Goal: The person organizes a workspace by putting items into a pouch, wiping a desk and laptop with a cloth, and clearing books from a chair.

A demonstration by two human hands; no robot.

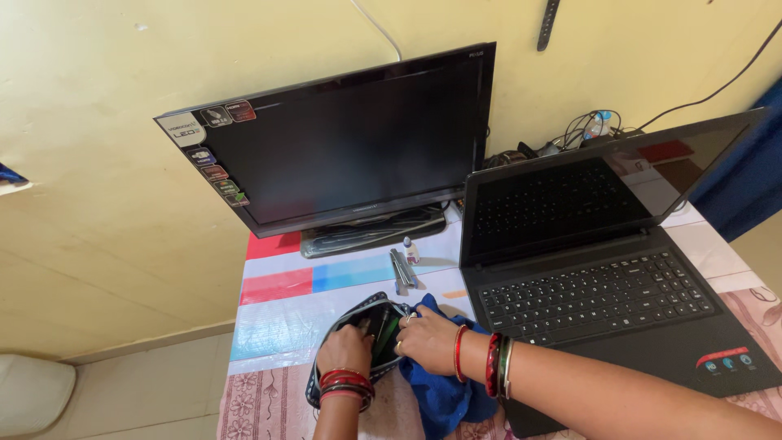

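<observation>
A small dark zip pouch [371, 316] lies open on the table's front left part. My left hand [344, 350] grips its near edge, with red bangles on the wrist. My right hand [430, 339] reaches across, fingers at the pouch's mouth, where dark and green items show. A blue cloth [444, 395] lies under my right wrist, partly hidden by my arm. I cannot tell what my right fingers touch inside.
An open black laptop [599, 289] sits right of the pouch, a black flat monitor [342, 143] behind. A small white bottle [411, 250] and a grey stick-like item [401, 269] lie between them. Cables [586, 130] bunch at the wall. The table's left edge [236, 342] drops to the floor.
</observation>
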